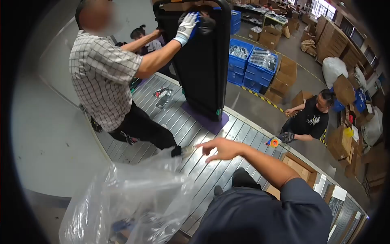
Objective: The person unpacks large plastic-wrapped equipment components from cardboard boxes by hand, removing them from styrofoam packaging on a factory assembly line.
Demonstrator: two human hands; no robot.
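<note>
My right hand (221, 148) reaches out over the metal roller table (203, 171), fingers spread and holding nothing. A large clear plastic bag (134, 199) billows at the lower left, just left of that hand. My left hand is hidden; it may be behind the bag. A co-worker in a checked shirt (101, 73) stands on the table. Their gloved hand (187, 26) grips the top of a tall black suitcase (203, 61), which stands upright on a purple mat (207, 120).
A small packet (163, 95) lies on the rollers beside the suitcase. Another person in a black T-shirt (310, 120) stands beyond the table's far edge by an orange tool (273, 142). Blue crates (252, 67) and cardboard boxes (284, 77) fill the floor behind.
</note>
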